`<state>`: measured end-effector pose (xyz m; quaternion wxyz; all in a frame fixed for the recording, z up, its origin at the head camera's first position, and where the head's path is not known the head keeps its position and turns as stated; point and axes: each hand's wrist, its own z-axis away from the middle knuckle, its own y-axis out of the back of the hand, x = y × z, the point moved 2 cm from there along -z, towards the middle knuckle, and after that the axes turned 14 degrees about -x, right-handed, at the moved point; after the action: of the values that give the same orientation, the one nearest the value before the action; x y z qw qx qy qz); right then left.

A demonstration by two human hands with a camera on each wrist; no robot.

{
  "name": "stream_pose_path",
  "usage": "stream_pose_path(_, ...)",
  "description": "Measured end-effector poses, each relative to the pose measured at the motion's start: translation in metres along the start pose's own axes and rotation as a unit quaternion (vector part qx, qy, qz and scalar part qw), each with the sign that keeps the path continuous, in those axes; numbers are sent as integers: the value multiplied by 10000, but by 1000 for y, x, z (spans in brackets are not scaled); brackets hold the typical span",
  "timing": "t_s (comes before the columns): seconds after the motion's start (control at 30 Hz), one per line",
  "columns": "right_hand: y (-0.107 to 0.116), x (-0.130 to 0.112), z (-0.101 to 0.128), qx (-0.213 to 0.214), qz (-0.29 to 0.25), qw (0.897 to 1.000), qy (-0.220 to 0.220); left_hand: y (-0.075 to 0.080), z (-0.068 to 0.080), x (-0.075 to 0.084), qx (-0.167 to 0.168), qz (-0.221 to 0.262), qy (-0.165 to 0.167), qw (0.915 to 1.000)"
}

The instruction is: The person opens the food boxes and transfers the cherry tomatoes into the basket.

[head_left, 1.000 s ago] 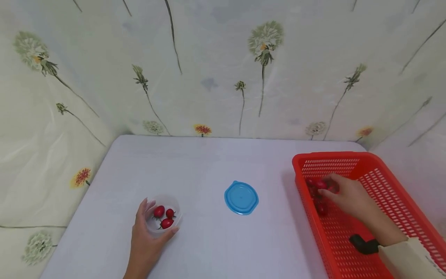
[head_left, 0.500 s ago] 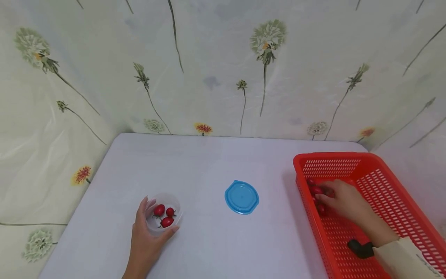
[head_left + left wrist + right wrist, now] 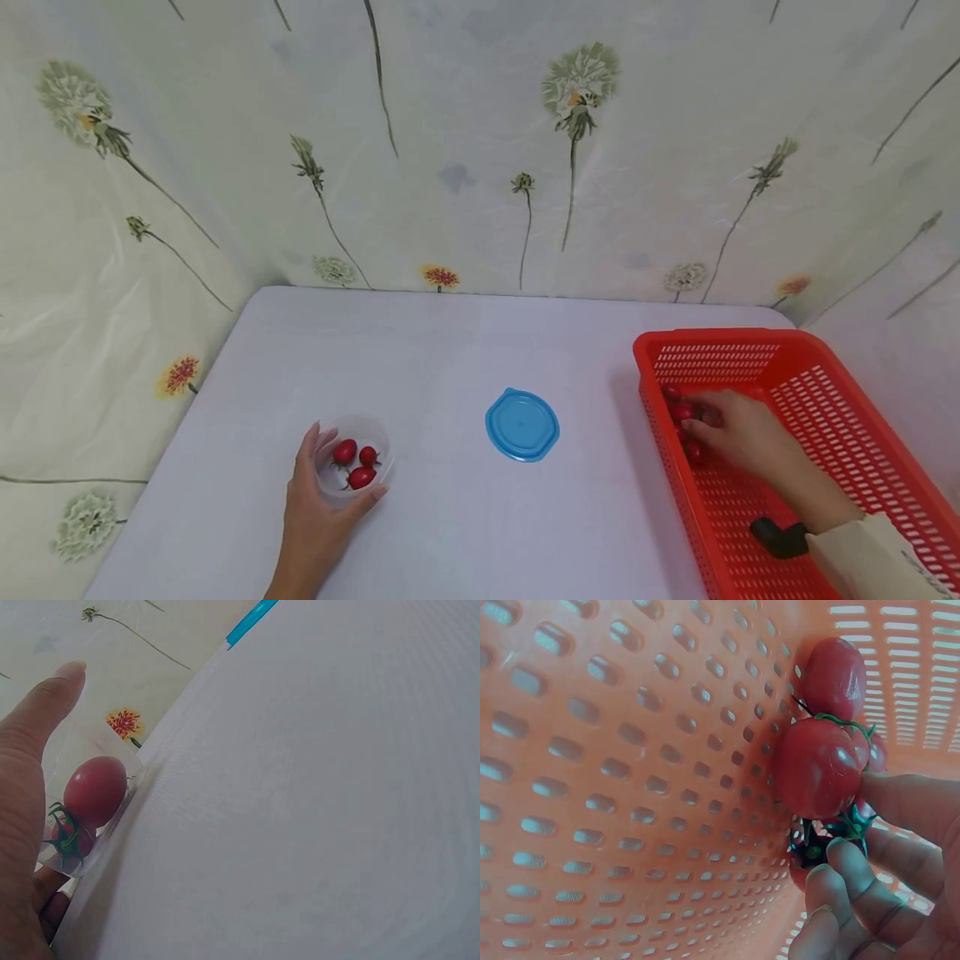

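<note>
My left hand [image 3: 318, 508] curls its fingers and thumb around a small clear plastic tub [image 3: 372, 432] standing on the white table. Inside it lie 3 red cherry tomatoes [image 3: 362, 477] with green stems; two show through the wall in the left wrist view. My right hand [image 3: 750, 433] reaches down into a red plastic basket [image 3: 750, 335] at the right. Its thumb and fingertips pinch a cherry tomato [image 3: 817, 769] near its green stem. More tomatoes [image 3: 836, 679] sit against the basket's perforated side, partly hidden by my fingers.
A blue plastic lid [image 3: 522, 425] lies flat on the table between the tub and the basket. A dark curved object [image 3: 780, 537] sits in the basket under my right forearm. Floral cloth [image 3: 450, 150] hangs behind the table.
My right hand has moved slightly down and left among the tomatoes inside the basket. The left hand and the tub have stayed in place.
</note>
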<state>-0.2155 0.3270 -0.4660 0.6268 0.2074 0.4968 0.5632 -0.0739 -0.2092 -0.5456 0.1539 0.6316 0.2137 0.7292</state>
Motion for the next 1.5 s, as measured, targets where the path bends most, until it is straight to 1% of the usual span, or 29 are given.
stream_pose_path(0.13,1,0,3,-22,-117,9999,-78,2,2,1,13,-64,23,10000)
stream_pose_path(0.27,6,-5,7,156,-170,9995,-196,2,2,1,30,-62,-61,10000)
stream_pose_path(0.4,15,-14,11,427,-130,9988,-193,1,0,2,23,-22,-103,9999)
stream_pose_path(0.53,24,-25,15,675,-13,9977,16,1,1,4,17,-67,-4,10000)
stream_pose_path(0.63,30,-36,18,836,121,9960,288,1,1,4,26,-90,-15,10000)
stream_pose_path(0.87,42,-68,25,1011,186,9922,709,1,1,5,40,-55,-125,9999)
stream_pose_path(1.0,47,-94,27,1081,132,9893,972,3,2,5,5,-77,-99,9999)
stream_pose_path(1.17,47,-132,23,820,-61,9869,1387,6,2,3,60,-147,-83,9998)
stream_pose_path(1.27,45,-155,18,625,-108,9841,1657,5,1,2,80,-77,-109,9999)
stream_pose_path(1.5,33,-197,6,324,-60,9719,2332,2,-1,-1,90,-56,-145,9998)
